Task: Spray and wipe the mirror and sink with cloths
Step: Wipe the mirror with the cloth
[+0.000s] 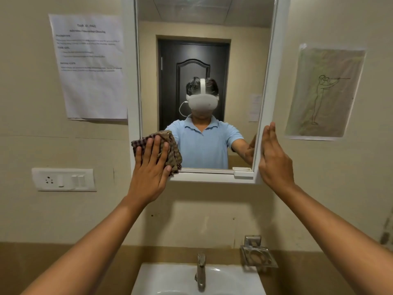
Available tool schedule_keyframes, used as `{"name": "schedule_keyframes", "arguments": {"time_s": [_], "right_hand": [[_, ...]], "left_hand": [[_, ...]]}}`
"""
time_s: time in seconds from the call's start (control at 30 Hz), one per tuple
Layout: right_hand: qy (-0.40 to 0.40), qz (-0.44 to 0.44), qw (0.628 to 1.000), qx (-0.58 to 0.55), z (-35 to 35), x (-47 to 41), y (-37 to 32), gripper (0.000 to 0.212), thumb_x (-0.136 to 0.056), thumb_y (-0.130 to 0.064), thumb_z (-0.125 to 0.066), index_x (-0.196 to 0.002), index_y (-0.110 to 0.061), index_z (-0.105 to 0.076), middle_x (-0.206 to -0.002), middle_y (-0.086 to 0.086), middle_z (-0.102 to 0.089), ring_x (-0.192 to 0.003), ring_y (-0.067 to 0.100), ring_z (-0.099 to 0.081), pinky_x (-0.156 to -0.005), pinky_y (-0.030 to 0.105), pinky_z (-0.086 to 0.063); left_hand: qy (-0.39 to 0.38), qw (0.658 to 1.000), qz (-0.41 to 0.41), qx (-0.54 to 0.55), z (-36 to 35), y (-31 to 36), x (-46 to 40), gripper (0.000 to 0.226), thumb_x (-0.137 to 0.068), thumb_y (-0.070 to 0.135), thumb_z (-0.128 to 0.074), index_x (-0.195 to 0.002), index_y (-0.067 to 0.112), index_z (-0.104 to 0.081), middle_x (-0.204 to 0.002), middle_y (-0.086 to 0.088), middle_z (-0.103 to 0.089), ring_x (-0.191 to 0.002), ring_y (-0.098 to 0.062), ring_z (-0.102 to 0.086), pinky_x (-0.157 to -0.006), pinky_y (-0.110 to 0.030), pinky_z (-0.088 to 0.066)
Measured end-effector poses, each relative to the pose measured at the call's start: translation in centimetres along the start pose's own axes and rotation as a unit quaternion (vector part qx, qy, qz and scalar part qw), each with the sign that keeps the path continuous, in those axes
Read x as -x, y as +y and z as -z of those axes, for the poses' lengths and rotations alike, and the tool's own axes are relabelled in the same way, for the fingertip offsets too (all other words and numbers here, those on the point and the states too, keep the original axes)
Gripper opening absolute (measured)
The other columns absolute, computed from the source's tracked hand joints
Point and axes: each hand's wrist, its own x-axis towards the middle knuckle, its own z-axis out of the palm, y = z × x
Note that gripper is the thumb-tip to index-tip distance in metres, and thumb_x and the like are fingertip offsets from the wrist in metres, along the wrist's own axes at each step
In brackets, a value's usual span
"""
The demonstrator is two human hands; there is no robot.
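Left hand (148, 167) is laid flat, fingers straight and spread, pressed on a checked brown cloth (168, 147). The cloth is held folded under the palm and fingers against the lower left corner of the mirror (204, 60); part of it is seen above and beside the fingertips, and one edge hangs over the white frame (212, 177) by the thumb.

Right hand (274, 154) is held wide, fingers straight and together, edge-on against the right side of the frame near its lower corner. Nothing is held in it.

Below and between the two forearms, the white sink (234, 279) is seen, with a metal tap (201, 271) at its middle. A metal soap holder (257, 254) is fixed to the wall below the right hand. A switch plate (63, 179) is mounted just outside the left hand. A printed sheet (91, 67) is taped above the left hand, a line drawing (325, 92) above the right hand.
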Motion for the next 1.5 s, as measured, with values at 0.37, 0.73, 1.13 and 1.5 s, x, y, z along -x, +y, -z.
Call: {"name": "schedule_keyframes", "arguments": {"time_s": [0.37,0.73,1.13,1.5], "right_hand": [[-0.028,0.003,1.000,0.008,0.1,0.4,0.3,0.080,-0.091,-0.003,-0.051,-0.156,-0.015,-0.005,-0.164,-0.001,0.001,-0.095,0.031,-0.063,-0.050,0.029,-0.046],[-0.026,0.043,0.999,0.012,0.2,0.9,1.7,0.083,-0.084,0.006,-0.044,-0.156,-0.018,-0.010,-0.164,-0.004,-0.003,-0.066,0.028,-0.058,-0.046,0.035,-0.047],[0.011,0.059,0.997,-0.056,-0.5,1.7,2.5,0.066,-0.097,-0.006,-0.044,-0.155,-0.020,-0.016,-0.163,-0.007,-0.011,-0.098,0.026,-0.066,-0.058,0.035,-0.054],[-0.007,0.041,0.999,-0.017,-0.6,2.0,2.4,0.074,-0.094,-0.002,-0.046,-0.156,-0.021,-0.011,-0.163,-0.008,-0.006,-0.084,0.029,-0.065,-0.051,0.033,-0.050]], "left_hand": [[-0.006,0.992,-0.123,0.023,-1.6,8.5,-0.8,0.064,-0.100,0.038,-0.035,-0.156,0.017,-0.013,-0.164,-0.009,-0.004,-0.152,-0.029,-0.004,-0.120,-0.054,-0.011],[0.014,0.984,-0.174,0.038,0.3,15.2,-9.0,0.071,-0.098,0.040,-0.043,-0.157,0.021,-0.009,-0.165,-0.006,0.000,-0.152,-0.025,0.004,-0.121,-0.051,-0.005],[-0.013,0.958,-0.280,0.053,-0.5,16.5,-9.4,0.057,-0.096,0.039,-0.046,-0.151,0.028,-0.034,-0.163,-0.002,-0.017,-0.152,-0.027,-0.005,-0.121,-0.052,-0.005],[-0.023,0.957,-0.289,0.026,0.0,12.3,-7.3,0.079,-0.088,0.040,-0.046,-0.157,0.023,-0.012,-0.165,-0.004,-0.003,-0.152,-0.024,0.004,-0.122,-0.050,-0.005]]}}
